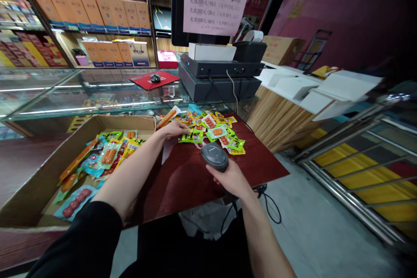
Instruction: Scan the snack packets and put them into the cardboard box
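My right hand (232, 179) is wrapped round a dark grey barcode scanner (215, 156), its head tilted toward the snack packets. With pinched fingers my left hand (176, 130) grips the left end of a green snack packet (191, 136). Beyond it lies a pile of small packets (224, 127), yellow, green and clear, some showing sausages. A long sausage packet (167, 117) lies just behind my left hand. Left of my forearm stands an open cardboard box (42, 178) holding several packed sausages and snacks, among them a blue packet of red balls (76, 203).
On the glass counter (110, 95) sit a red mouse pad (140, 81) with a mouse (155, 78), and a dark cash drawer (215, 84) below a monitor. A metal railing (352, 160) runs at the right. The scanner's cable (276, 213) hangs past the red-brown table (182, 182).
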`<state>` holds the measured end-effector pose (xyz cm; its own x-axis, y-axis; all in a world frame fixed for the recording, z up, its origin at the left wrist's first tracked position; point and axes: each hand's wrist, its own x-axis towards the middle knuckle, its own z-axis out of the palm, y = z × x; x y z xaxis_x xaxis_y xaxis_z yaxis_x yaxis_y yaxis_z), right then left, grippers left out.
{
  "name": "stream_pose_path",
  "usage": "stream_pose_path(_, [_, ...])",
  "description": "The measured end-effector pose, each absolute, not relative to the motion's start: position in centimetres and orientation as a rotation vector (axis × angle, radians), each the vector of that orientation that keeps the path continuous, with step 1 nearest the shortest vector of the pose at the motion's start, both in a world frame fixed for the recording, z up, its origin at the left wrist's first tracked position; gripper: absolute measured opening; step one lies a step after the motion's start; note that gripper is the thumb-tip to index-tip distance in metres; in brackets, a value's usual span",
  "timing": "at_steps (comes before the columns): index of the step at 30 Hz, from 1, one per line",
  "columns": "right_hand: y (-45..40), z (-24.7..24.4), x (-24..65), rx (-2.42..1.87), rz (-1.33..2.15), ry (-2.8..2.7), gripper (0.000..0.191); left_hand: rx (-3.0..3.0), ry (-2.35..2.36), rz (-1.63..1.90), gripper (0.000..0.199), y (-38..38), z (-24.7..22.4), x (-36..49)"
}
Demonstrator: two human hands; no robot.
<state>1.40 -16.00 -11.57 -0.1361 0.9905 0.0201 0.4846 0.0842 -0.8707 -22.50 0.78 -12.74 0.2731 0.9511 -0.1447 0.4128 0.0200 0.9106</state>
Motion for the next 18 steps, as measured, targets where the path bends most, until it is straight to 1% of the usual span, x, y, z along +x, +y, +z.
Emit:
stream_pose_path(6, [-16.2,-11.1,1.2,-1.468,1.013,-1.699,0.034,1.566,1.314,0.660,0.028,1.2,-13.1,-22.5])
stream_pose_path(10, [-16.3,-10.9,0.2,-1.430,1.065,-1.704,0.032,1.599,1.351,0.658,0.027,0.2,-11.0,-23.8])
stream_pose_path(15, [-16.1,-11.8,-2.0,-1.400,1.185,-1.710,0.033,1.555,1.320,0.708,0.031,-4.7,-5.8,-30.9])
stream_pose_path(18, [-16.1,-12.2,-3.4,-1.367,1.218,-1.755,0.032,1.583,1.388,0.634,0.036,-8.5,-4.0,-36.9])
